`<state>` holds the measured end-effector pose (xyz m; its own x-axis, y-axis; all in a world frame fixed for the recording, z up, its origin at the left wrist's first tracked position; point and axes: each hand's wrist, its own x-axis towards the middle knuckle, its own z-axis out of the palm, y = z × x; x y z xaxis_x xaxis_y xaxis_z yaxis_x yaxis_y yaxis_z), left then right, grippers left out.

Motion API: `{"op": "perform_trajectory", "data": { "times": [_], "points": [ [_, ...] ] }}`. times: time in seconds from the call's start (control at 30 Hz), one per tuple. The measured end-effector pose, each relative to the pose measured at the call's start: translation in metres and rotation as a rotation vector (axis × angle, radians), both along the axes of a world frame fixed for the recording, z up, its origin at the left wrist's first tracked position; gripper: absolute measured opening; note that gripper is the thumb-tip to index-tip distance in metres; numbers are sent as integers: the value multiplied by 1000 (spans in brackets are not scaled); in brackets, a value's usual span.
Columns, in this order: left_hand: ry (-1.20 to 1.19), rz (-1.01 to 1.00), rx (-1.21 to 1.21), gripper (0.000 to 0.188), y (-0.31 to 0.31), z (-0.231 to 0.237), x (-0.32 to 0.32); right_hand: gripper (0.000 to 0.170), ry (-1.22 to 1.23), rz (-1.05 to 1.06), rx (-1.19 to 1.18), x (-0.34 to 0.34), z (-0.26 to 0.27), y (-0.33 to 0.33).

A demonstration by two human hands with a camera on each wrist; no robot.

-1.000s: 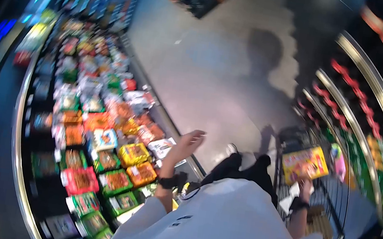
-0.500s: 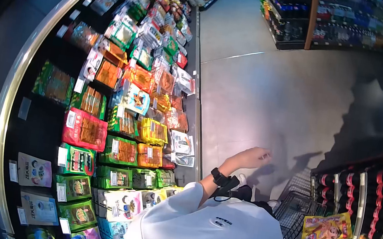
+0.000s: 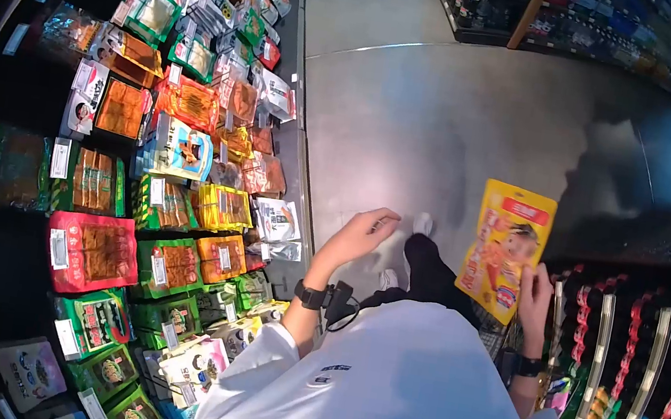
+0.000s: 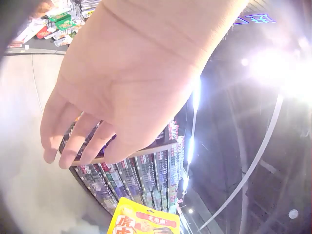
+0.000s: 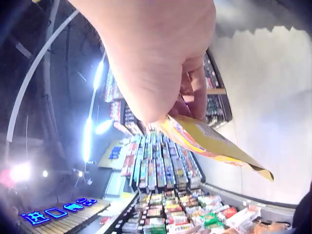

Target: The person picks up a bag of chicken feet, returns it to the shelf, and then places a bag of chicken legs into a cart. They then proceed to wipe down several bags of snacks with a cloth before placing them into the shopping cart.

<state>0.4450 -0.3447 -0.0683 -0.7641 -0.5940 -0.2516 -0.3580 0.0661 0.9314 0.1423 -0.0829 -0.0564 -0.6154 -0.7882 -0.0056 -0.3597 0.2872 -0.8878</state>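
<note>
A yellow snack packet [image 3: 507, 251] with red print is upright in front of the body, pinched at its lower right edge by my right hand [image 3: 535, 304]. The right wrist view shows the thumb and fingers of my right hand [image 5: 161, 58] on one end of the packet [image 5: 214, 144]. My left hand [image 3: 362, 235] hangs in the air left of the packet, not touching it, fingers loosely bent. In the left wrist view my left hand [image 4: 122, 83] holds nothing, and the packet [image 4: 141, 219] shows below it.
At left a long display [image 3: 299, 152] holds rows of packaged snacks. Bottle shelves [image 3: 633, 367] stand at lower right, and another shelf unit [image 3: 524, 21] is at the top. Grey floor [image 3: 418, 118] lies between. Part of a cart [image 3: 510, 344] shows beneath the right forearm.
The packet in my right hand has risen from beside the cart, moved in front of the body and turned upright. My left hand has moved left in the head view.
</note>
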Motion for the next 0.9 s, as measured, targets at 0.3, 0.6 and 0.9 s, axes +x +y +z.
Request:
{"op": "perform_trajectory", "data": {
  "times": [0.3, 0.6, 0.9],
  "points": [
    [46, -103, 31, 53, -191, 15, -56, 21, -407, 340, -192, -42, -3, -279],
    [177, 73, -55, 25, -404, 73, -173, 25, -560, 465, -139, -126, 33, -496],
    [233, 26, -154, 19, -629, 58, -217, 38, -575, 536, -35, -187, -20, -732]
  ]
}}
